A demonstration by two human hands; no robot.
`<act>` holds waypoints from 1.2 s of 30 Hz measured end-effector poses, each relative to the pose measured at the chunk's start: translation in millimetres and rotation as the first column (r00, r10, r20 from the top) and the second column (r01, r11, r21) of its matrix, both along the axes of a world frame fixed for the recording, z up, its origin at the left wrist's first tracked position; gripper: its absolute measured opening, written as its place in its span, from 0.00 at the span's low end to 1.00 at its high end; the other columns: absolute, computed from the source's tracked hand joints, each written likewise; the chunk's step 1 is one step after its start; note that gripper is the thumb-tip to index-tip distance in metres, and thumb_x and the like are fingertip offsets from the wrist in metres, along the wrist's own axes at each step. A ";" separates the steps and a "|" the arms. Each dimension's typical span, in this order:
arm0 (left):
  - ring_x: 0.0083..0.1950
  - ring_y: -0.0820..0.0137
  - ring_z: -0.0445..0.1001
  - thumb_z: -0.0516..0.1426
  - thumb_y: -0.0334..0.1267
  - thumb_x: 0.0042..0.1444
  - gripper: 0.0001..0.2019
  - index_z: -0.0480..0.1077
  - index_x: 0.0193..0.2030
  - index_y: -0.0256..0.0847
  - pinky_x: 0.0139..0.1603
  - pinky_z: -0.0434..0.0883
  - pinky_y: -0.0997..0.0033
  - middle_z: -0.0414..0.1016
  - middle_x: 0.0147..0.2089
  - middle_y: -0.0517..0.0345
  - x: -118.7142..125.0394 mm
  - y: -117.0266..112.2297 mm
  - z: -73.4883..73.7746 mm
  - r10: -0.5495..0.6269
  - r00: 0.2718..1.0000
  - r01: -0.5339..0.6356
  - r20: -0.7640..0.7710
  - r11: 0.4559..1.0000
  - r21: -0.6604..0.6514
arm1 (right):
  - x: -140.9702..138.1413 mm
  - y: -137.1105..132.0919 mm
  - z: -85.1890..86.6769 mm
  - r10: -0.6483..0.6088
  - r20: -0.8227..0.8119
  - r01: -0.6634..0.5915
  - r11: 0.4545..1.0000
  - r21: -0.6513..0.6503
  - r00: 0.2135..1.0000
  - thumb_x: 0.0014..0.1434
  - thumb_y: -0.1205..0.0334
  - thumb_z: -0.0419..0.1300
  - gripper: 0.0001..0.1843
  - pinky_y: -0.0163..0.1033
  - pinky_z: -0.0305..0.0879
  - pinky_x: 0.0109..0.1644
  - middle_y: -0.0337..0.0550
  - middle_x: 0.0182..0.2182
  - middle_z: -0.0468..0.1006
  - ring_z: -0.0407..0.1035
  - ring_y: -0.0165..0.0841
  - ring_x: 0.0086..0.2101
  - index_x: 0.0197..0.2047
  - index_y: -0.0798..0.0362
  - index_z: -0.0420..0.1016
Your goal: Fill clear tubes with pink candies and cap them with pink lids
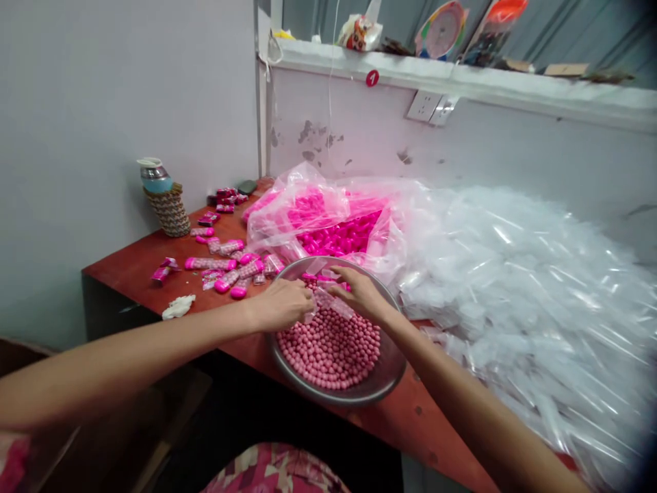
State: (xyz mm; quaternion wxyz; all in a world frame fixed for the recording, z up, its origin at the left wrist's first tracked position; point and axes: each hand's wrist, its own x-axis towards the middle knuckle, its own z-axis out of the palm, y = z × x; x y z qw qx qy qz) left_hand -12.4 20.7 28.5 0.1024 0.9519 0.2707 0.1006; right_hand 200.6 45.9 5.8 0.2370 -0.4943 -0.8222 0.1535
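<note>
A round metal bowl [395, 375] stands at the table's near edge, partly filled with small pink balls [328, 359]. Over its left side my left hand [286, 303] is closed on a clear plastic tube [309, 313], most of which the fingers hide. Opposite it, my right hand [363, 296] curves its thumb and fingers about another clear tube [336, 303], which slants above the balls. Bright pink pieces show behind the hands at the bowl's far side. Left of the bowl lie several filled tubes [210, 264] with pink ends.
Behind the bowl, an open plastic bag [287, 219] holds many pink caps [339, 236]. A large heap of clear plastic tubes [523, 287] covers the right side. A bottle in a woven holder [168, 209], small pink packets [165, 271] and a crumpled tissue [178, 307] are on the red table [123, 270].
</note>
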 end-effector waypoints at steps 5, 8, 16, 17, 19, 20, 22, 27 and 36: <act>0.26 0.68 0.68 0.55 0.21 0.43 0.11 0.70 0.16 0.35 0.28 0.60 0.69 0.74 0.22 0.47 42.2 2.4 -37.9 -0.232 0.956 0.224 -0.182 0.973 -0.061 | 45.9 -36.6 9.5 -0.227 -0.196 0.211 0.972 -0.101 0.954 0.54 0.55 0.56 0.16 0.42 0.68 0.38 0.44 0.37 0.78 0.72 0.36 0.34 0.44 0.53 0.73; 0.24 0.68 0.68 0.56 0.22 0.42 0.09 0.69 0.17 0.36 0.25 0.59 0.70 0.74 0.22 0.49 69.3 -8.8 -52.6 -0.292 0.943 0.274 -0.161 0.954 -0.126 | 61.2 -55.2 3.5 -0.288 -0.186 0.262 0.953 -0.153 0.939 0.55 0.55 0.55 0.15 0.40 0.68 0.35 0.42 0.35 0.79 0.72 0.34 0.30 0.41 0.52 0.75; 0.34 0.69 0.73 0.56 0.36 0.50 0.06 0.67 0.33 0.37 0.30 0.66 0.74 0.75 0.34 0.53 68.7 -12.2 -33.3 -0.076 0.982 0.162 0.173 0.811 -0.562 | 65.8 -44.0 6.9 -0.262 0.428 0.274 0.961 0.034 0.865 0.60 0.62 0.49 0.14 0.35 0.65 0.38 0.46 0.36 0.78 0.72 0.34 0.35 0.42 0.55 0.73; 0.36 0.69 0.73 0.57 0.37 0.50 0.07 0.66 0.34 0.36 0.33 0.67 0.73 0.75 0.35 0.53 64.6 -11.8 -29.5 0.017 0.958 0.202 0.286 0.667 -0.717 | 62.9 -39.0 6.9 -0.250 0.519 0.264 0.963 0.048 0.818 0.59 0.64 0.49 0.13 0.35 0.64 0.38 0.48 0.36 0.78 0.72 0.35 0.36 0.41 0.56 0.73; 0.38 0.68 0.74 0.60 0.37 0.47 0.09 0.65 0.33 0.36 0.39 0.68 0.70 0.74 0.36 0.54 58.2 -12.6 -24.3 0.271 0.859 0.344 0.434 0.321 -0.882 | 54.4 -29.9 3.8 -0.229 0.609 0.253 0.966 0.048 0.759 0.58 0.66 0.50 0.11 0.36 0.64 0.37 0.51 0.34 0.77 0.73 0.37 0.34 0.38 0.57 0.73; 0.37 0.69 0.74 0.61 0.37 0.45 0.11 0.65 0.33 0.35 0.40 0.69 0.69 0.74 0.35 0.55 55.9 -13.6 -22.9 0.380 0.805 0.403 0.455 0.212 -0.890 | 49.3 -25.9 0.9 -0.223 0.626 0.250 0.967 0.046 0.747 0.58 0.68 0.50 0.11 0.37 0.63 0.35 0.52 0.33 0.77 0.73 0.38 0.34 0.37 0.58 0.73; 0.34 0.71 0.73 0.64 0.36 0.41 0.14 0.65 0.32 0.35 0.38 0.68 0.70 0.73 0.32 0.57 52.4 -16.1 -21.7 0.546 0.709 0.451 0.446 0.136 -0.882 | 39.0 -19.7 -6.3 -0.212 0.667 0.237 0.970 0.055 0.714 0.58 0.70 0.48 0.11 0.38 0.63 0.34 0.54 0.34 0.76 0.72 0.40 0.34 0.38 0.60 0.71; 0.35 0.71 0.73 0.66 0.37 0.37 0.17 0.69 0.35 0.35 0.38 0.70 0.67 0.73 0.33 0.57 43.8 -20.4 -21.6 0.699 0.584 0.460 0.413 0.134 -0.878 | 24.4 -12.9 -17.4 -0.192 0.723 0.199 0.977 0.077 0.664 0.59 0.73 0.45 0.14 0.40 0.62 0.36 0.58 0.36 0.74 0.70 0.43 0.39 0.41 0.61 0.69; 0.34 0.73 0.72 0.65 0.37 0.39 0.16 0.72 0.36 0.33 0.38 0.70 0.71 0.73 0.33 0.55 35.5 -22.0 -24.7 0.763 0.523 0.442 0.380 0.138 -0.886 | 25.7 -28.5 -0.1 -0.283 0.647 0.319 0.946 0.063 0.708 0.56 0.64 0.51 0.09 0.39 0.61 0.32 0.50 0.31 0.77 0.72 0.40 0.33 0.39 0.57 0.69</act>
